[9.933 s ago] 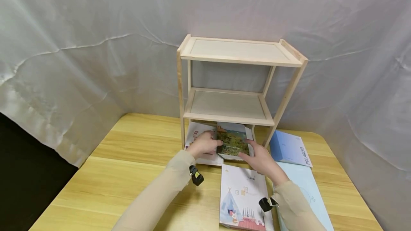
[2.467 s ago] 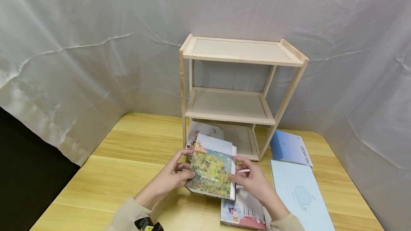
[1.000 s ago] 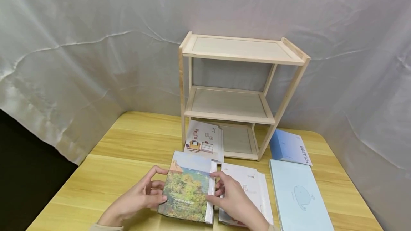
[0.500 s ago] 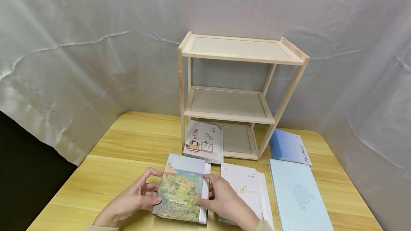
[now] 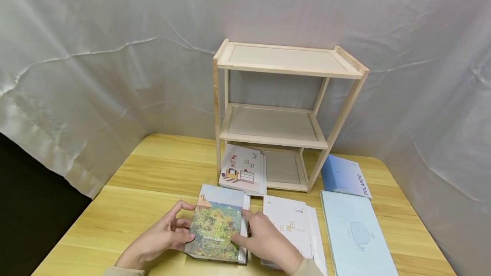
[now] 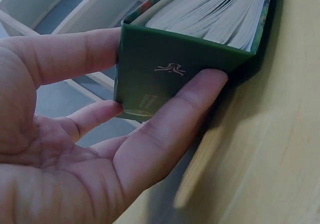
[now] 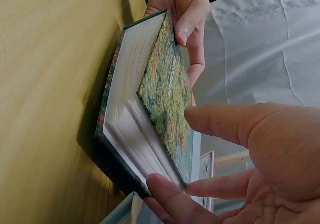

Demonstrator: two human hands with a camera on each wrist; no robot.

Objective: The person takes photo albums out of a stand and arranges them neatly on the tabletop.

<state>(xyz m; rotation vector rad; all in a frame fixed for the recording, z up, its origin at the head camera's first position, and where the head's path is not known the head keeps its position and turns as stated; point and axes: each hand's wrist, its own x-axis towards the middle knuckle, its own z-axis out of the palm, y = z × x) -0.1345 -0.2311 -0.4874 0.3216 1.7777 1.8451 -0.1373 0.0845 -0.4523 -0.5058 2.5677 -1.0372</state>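
A thick photo album [image 5: 216,225] with a painted garden cover is low over the near table, left of centre, its front cover slightly off its white pages. My left hand [image 5: 163,235] holds it at the spine, and in the left wrist view the fingers lie against the dark green spine [image 6: 155,72]. My right hand [image 5: 266,240] grips the opposite edge, thumb on the front cover and other fingers at the page side. In the right wrist view, a shadow runs under the back cover along the table.
A three-tier wooden rack [image 5: 274,141] stands behind. White illustrated albums [image 5: 241,169] lie on its bottom tier at the left. More white albums [image 5: 293,227] lie right of the photo album, beside a pale blue whale-print album [image 5: 358,233] and a blue Polaroid album [image 5: 345,176].
The photo album has come out of the rack's bottom tier, forward and left to the near table, held in both hands. Over the last half second it has barely moved.
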